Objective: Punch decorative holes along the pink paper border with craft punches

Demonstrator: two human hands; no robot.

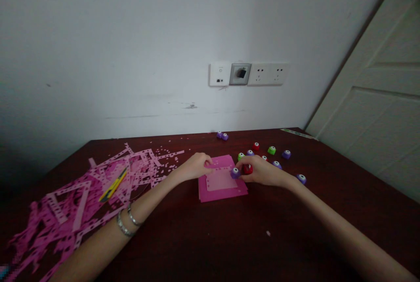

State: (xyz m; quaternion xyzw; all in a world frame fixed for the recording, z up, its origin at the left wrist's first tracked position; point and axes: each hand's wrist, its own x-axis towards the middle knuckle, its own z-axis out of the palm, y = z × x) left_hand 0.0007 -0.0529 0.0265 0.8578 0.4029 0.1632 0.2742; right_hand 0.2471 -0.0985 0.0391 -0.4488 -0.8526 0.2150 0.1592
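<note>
A stack of pink paper (223,195) lies on the table, with a smaller, lighter pink sheet (221,181) on top. Small holes run along that sheet's upper and left edges. My left hand (196,166) is closed at the sheet's upper left corner, thumb and fingers pinching there. At the sheet's right edge, my right hand (259,170) has its thumb and fingertips closed on a small purple craft punch (235,172) with a white button. A red punch (248,168) shows in the gap between thumb and index finger; whether it is held too is unclear.
Several punches, including a green one (271,150), lie around and beyond my right hand. To the left, cut pink paper strips (82,203) are heaped, a yellow utility knife (113,184) on them. Paper bits are scattered nearby. A ruler-like strip (298,134) lies far right. Behind stands a wall with sockets (268,74).
</note>
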